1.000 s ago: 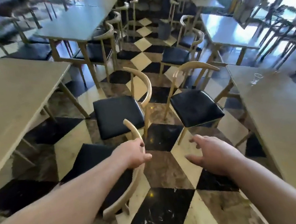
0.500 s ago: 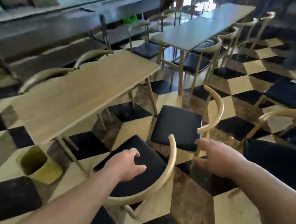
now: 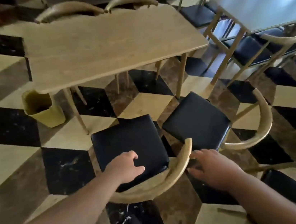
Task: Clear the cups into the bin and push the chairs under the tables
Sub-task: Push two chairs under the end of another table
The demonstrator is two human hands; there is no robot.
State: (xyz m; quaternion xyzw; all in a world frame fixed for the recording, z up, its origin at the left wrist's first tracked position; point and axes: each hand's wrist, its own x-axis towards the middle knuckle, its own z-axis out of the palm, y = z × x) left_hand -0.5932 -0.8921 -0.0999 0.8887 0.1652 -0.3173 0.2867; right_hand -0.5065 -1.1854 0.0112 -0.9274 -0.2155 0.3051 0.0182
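A wooden chair with a black seat [image 3: 128, 140] and a curved backrest [image 3: 179, 169] stands just in front of me, facing the light wooden table [image 3: 108, 43]. It is pulled out from the table. My left hand [image 3: 126, 166] lies over the rear of the seat with loosely curled fingers, the forearm crossing the backrest, and it holds nothing. My right hand [image 3: 213, 169] is spread, its fingertips touching the right end of the backrest. A second black-seated chair [image 3: 195, 122] stands askew on the right, also out from the table. No cup is in view.
A yellow bin [image 3: 41, 109] sits on the floor by the table's left front leg. Two chair backs [image 3: 67, 8] are tucked in on the table's far side. Another table [image 3: 261, 10] with chairs stands to the right. Another chair seat [image 3: 293, 192] is at lower right.
The view has swung left and down to face the table squarely. My right hand has moved onto the end of the backrest. My left hand stays over the seat.
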